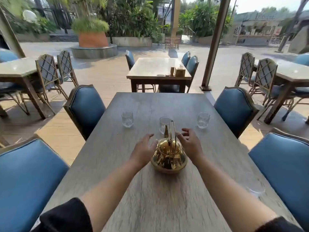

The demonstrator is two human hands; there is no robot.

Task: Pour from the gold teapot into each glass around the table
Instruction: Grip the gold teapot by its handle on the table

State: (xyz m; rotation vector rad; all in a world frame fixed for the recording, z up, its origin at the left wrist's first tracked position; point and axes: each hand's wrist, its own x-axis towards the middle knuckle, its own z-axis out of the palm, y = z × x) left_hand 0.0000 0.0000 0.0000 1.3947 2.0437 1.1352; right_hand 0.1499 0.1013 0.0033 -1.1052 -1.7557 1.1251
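Head view: the gold teapot stands between the left hand and right hand, both released and empty; its upright handle rises nearer the right.

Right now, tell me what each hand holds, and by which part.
Nothing is held: the open left hand and open right hand flank the round gold metal teapot, neither gripping it.
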